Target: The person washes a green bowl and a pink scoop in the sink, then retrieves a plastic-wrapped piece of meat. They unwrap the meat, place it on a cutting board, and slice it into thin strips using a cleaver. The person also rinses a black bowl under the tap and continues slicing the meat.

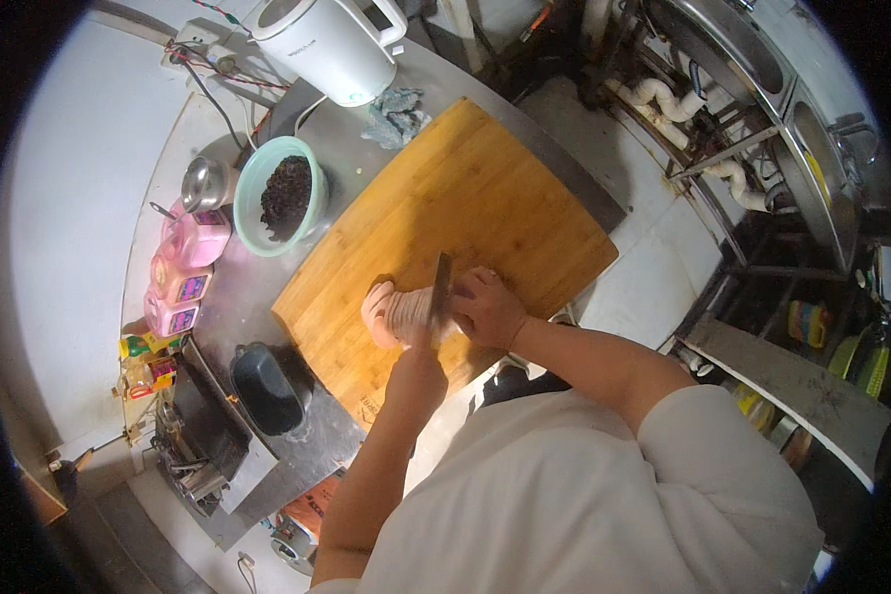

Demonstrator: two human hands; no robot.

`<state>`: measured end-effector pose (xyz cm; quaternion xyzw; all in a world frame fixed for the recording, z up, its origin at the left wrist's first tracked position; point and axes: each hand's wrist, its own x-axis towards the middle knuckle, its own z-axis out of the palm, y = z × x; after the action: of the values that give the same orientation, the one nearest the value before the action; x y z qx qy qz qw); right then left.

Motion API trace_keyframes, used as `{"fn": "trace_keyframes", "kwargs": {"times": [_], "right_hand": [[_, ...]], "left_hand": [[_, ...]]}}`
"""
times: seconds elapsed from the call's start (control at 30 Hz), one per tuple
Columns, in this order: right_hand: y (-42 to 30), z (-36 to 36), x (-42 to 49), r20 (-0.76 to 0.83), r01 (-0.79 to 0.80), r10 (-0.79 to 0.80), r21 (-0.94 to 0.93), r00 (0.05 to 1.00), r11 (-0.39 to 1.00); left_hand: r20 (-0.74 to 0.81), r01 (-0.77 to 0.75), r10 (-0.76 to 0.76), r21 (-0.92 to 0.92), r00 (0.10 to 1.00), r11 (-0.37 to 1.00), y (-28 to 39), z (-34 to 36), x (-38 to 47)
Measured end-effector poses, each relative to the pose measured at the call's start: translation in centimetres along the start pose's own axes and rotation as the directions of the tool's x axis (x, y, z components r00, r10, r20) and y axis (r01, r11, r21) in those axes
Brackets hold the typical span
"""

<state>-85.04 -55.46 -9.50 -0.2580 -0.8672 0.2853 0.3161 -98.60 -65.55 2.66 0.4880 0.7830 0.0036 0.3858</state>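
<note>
On a wooden cutting board [490,193], my left hand [416,382] grips a knife [440,289] whose blade points away from me. The blade stands against a pale pink piece of what looks like meat [408,315]. Many thin slices lie close together to the left of the blade, with a few thicker, rounded pieces at the far left end. My right hand [490,308] rests on the right end of the piece, beside the blade, its fingers bent. The handle is hidden in my left hand, and the part under my right hand cannot be seen.
Left of the board are a mint-green bowl [241,200] of dark pieces, a metal cup [204,183], pink containers [200,237] and a dark tub [267,390]. A white electric kettle [330,52] and a crumpled cloth [397,119] stand beyond. A metal sink [817,171] is at right.
</note>
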Motion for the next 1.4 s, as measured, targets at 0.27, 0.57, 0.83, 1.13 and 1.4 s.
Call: {"fn": "trace_keyframes", "kwargs": {"times": [0.27,0.57,0.83,1.13,1.4], "right_hand": [[-0.1,0.3,-0.6,-0.036,-0.037,0.038,0.031,0.999,0.999],[0.2,0.2,-1.1,-0.076,-0.008,0.012,0.053,0.997,0.999],[0.1,0.0,-0.5,-0.098,0.02,-0.015,0.054,0.995,0.998],[-0.1,-0.2,-0.4,-0.022,-0.035,0.036,0.026,0.999,0.999],[0.2,0.2,-1.2,-0.137,-0.034,0.048,0.105,0.989,0.994]], "left_hand": [[-0.153,0.072,-0.072,-0.005,0.986,0.997,-0.3,3.5,2.2],[-0.153,0.167,-0.155,0.068,0.976,0.984,2.3,1.1,-3.7],[-0.09,0.039,-0.035,0.042,0.995,0.998,1.5,0.5,-4.7],[-0.272,-0.14,0.12,-0.053,0.955,0.989,0.1,3.4,3.4],[-0.184,0.085,-0.09,-0.034,0.979,0.996,1.4,1.7,-0.7]]}}
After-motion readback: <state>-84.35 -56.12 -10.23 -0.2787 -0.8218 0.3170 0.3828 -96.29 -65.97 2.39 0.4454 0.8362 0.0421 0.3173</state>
